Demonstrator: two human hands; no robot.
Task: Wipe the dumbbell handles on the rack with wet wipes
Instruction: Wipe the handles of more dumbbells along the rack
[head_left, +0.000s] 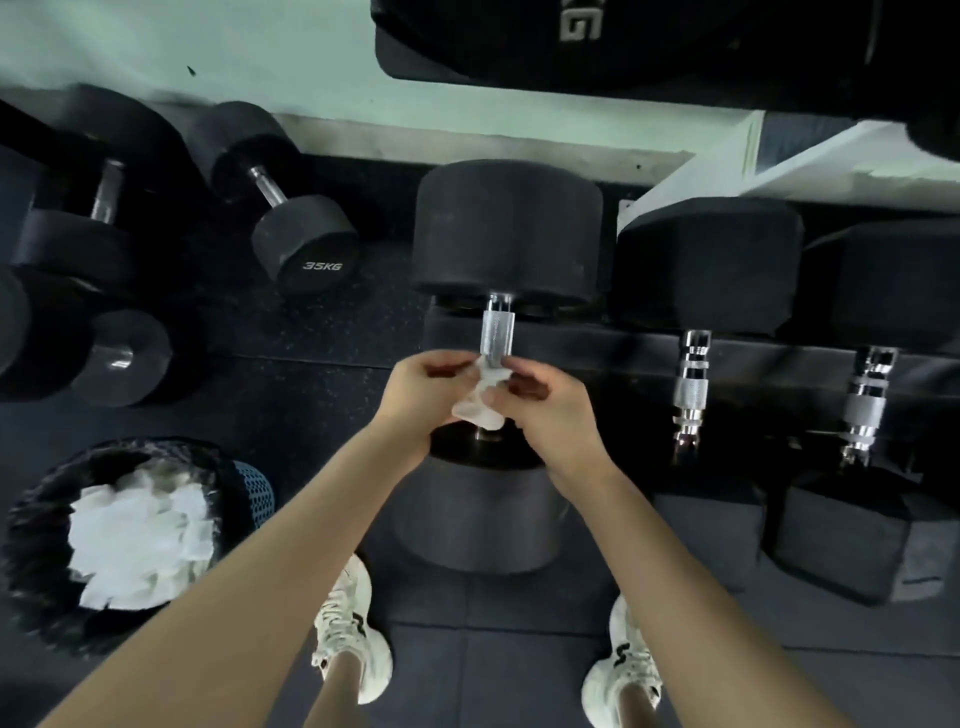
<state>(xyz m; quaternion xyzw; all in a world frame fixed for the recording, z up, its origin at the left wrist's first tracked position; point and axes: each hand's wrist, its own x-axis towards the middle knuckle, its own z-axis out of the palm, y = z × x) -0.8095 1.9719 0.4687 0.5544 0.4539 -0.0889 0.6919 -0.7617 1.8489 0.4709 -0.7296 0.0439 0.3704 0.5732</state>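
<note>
Person's standing at the rack, both hands working on one dumbbell (506, 234). It's a round-head type: matte black rubber ends w/ a bright knurled steel handle (497, 335) btwn them. The far head is looking big & drum-shaped; the near head is sitting lower in view, just beyond the person's shoes (353, 623). The dumbbell is lying across the rack's black rail (597, 348), its long axis running straight away from the person, so one head is pointing at the wall (208, 41) & the other back at the person.

The handle's far part is showing bare & shiny. The near part is being covered by a crumpled white wet wipe (480, 402), which is bunching against the metal btwn the two hands. The left hand (415, 400) is pinching the wipe from the left w/ fingers curled. The right hand (550, 410) is gripping it from the right, thumb & fingers closing on the cloth.

Just to the right, two hex-head dumbbells (691, 384) are resting on the same rail, lying parallel, their handles chrome & ringed. On the floor (311, 338) to the left, a 35KG dumbbell (304, 249) is lying at a slant, & a black-lined bin (31, 571) is holding a heap of white wipes.
</note>
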